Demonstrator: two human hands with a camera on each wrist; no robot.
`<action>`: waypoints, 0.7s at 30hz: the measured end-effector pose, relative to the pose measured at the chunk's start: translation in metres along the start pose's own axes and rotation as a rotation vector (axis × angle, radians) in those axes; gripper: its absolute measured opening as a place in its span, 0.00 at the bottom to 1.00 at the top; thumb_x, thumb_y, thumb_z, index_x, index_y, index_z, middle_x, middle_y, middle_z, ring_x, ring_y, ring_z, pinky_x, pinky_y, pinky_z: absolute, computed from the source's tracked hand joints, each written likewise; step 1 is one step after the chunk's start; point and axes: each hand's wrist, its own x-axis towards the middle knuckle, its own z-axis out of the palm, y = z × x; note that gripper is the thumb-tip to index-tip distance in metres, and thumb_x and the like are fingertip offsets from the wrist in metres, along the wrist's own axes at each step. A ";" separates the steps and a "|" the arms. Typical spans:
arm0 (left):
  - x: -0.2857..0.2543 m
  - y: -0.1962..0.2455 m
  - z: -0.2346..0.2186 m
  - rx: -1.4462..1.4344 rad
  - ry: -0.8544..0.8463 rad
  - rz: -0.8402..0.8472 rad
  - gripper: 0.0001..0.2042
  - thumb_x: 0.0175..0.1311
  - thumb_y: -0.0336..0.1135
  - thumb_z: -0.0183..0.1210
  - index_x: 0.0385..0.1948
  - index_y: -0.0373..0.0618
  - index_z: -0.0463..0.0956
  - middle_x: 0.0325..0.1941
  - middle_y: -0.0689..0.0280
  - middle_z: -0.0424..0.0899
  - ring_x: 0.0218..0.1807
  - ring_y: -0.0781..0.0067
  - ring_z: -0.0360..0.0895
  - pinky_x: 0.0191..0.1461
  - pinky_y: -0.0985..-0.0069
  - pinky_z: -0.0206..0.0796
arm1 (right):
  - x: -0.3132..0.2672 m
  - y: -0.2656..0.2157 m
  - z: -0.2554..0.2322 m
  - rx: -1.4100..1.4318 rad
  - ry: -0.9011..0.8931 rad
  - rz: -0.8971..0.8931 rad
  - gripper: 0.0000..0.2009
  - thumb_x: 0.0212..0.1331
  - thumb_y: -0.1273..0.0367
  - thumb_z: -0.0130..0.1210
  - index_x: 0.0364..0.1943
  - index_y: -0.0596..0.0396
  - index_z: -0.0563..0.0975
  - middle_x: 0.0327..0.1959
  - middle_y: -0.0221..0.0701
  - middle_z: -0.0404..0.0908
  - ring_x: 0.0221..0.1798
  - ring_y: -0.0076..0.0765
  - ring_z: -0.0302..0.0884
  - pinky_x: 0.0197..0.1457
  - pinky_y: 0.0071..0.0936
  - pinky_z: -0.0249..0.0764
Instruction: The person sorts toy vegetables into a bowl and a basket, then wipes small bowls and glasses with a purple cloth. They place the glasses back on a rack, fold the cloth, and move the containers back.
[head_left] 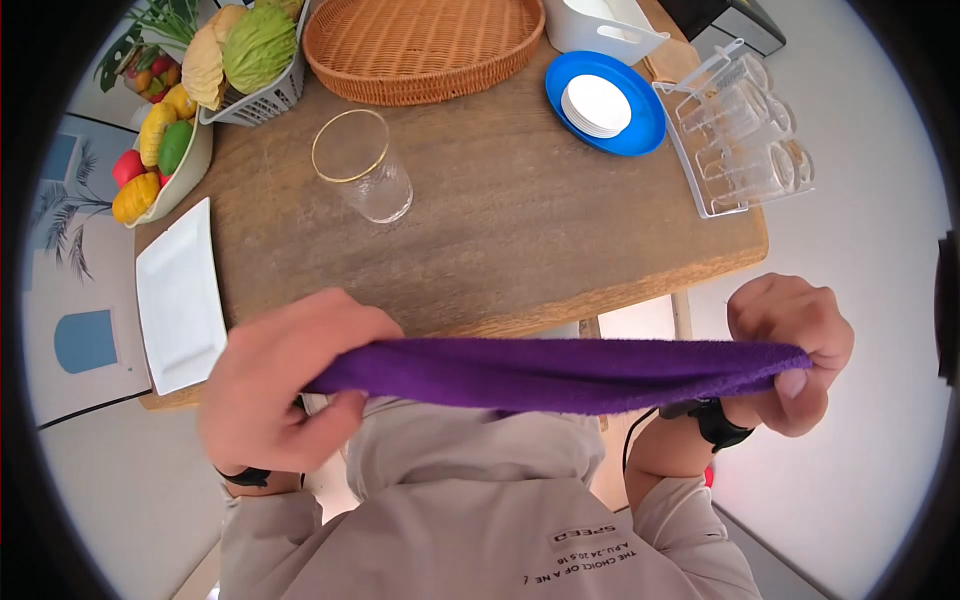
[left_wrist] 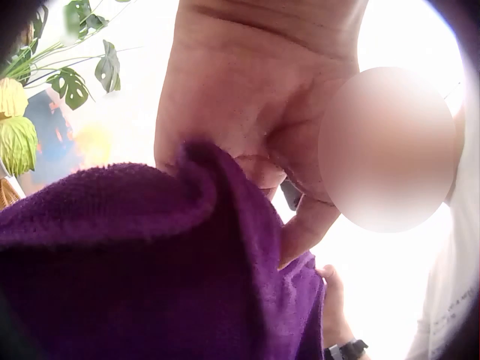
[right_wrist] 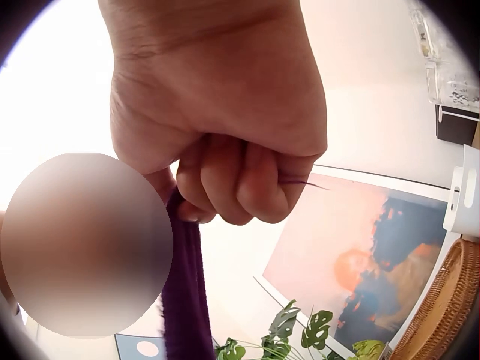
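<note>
A purple cloth is stretched sideways between both hands, in front of the table's near edge and the person's shirt. My left hand grips its left end, the thumb below and the fingers over the top. In the left wrist view the cloth hangs in a broad fold from the left hand. The right hand pinches the other end, its fingers curled into a fist. The right wrist view shows the cloth as a narrow strip below the right hand.
A clear gold-rimmed glass stands on the wooden table. Around it are a white rectangular plate, a wicker tray, a blue plate with small white dishes, a rack of glasses and a bowl of fruit.
</note>
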 end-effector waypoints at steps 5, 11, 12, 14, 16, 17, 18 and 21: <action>0.009 -0.042 -0.003 0.105 0.115 -0.091 0.12 0.59 0.21 0.57 0.46 0.36 0.79 0.37 0.53 0.83 0.35 0.52 0.81 0.41 0.69 0.72 | 0.008 0.017 0.011 -0.176 0.173 0.424 0.03 0.55 0.78 0.57 0.25 0.62 0.78 0.22 0.23 0.76 0.27 0.15 0.67 0.32 0.17 0.60; 0.005 -0.064 -0.001 0.099 0.120 -0.191 0.11 0.64 0.22 0.54 0.46 0.35 0.78 0.41 0.52 0.83 0.39 0.50 0.80 0.46 0.68 0.71 | 0.008 0.029 0.024 -0.184 0.092 0.507 0.02 0.53 0.80 0.58 0.25 0.63 0.78 0.21 0.24 0.77 0.27 0.15 0.69 0.31 0.18 0.62; 0.004 -0.063 -0.002 0.118 0.131 -0.181 0.11 0.64 0.22 0.54 0.46 0.34 0.78 0.41 0.52 0.83 0.40 0.51 0.80 0.47 0.68 0.71 | 0.010 0.029 0.025 -0.235 0.091 0.509 0.02 0.53 0.79 0.59 0.25 0.64 0.78 0.21 0.25 0.77 0.27 0.16 0.70 0.30 0.18 0.62; -0.003 -0.055 -0.004 0.156 0.151 -0.164 0.11 0.64 0.22 0.53 0.46 0.32 0.78 0.42 0.51 0.84 0.40 0.52 0.80 0.48 0.67 0.71 | 0.007 0.030 0.022 -0.207 0.074 0.431 0.05 0.52 0.76 0.60 0.24 0.64 0.78 0.21 0.28 0.78 0.26 0.18 0.72 0.29 0.18 0.64; -0.012 -0.048 -0.009 -0.136 0.106 -0.098 0.10 0.65 0.22 0.52 0.44 0.30 0.79 0.43 0.51 0.84 0.42 0.56 0.81 0.49 0.67 0.71 | -0.002 0.027 0.013 -0.050 0.044 0.275 0.08 0.50 0.72 0.61 0.23 0.64 0.77 0.21 0.31 0.79 0.24 0.21 0.74 0.28 0.18 0.65; -0.017 -0.047 -0.012 -0.283 0.088 -0.065 0.10 0.65 0.22 0.52 0.44 0.30 0.79 0.43 0.51 0.84 0.43 0.58 0.81 0.50 0.67 0.71 | -0.003 0.032 0.013 0.013 0.085 0.254 0.09 0.50 0.70 0.61 0.22 0.63 0.77 0.21 0.31 0.79 0.24 0.22 0.74 0.27 0.19 0.65; -0.026 -0.056 -0.010 -0.491 0.090 -0.140 0.11 0.70 0.30 0.53 0.45 0.29 0.78 0.45 0.54 0.85 0.46 0.66 0.82 0.53 0.70 0.71 | -0.004 0.038 0.013 0.076 0.124 0.230 0.10 0.50 0.68 0.61 0.22 0.62 0.77 0.21 0.31 0.79 0.23 0.23 0.75 0.26 0.19 0.65; 0.004 -0.076 0.014 -0.984 0.398 -0.621 0.15 0.73 0.38 0.55 0.48 0.31 0.77 0.47 0.59 0.84 0.49 0.71 0.81 0.56 0.74 0.71 | 0.014 0.069 0.012 -0.106 0.149 0.620 0.08 0.57 0.71 0.60 0.23 0.58 0.78 0.19 0.21 0.74 0.22 0.15 0.66 0.25 0.18 0.58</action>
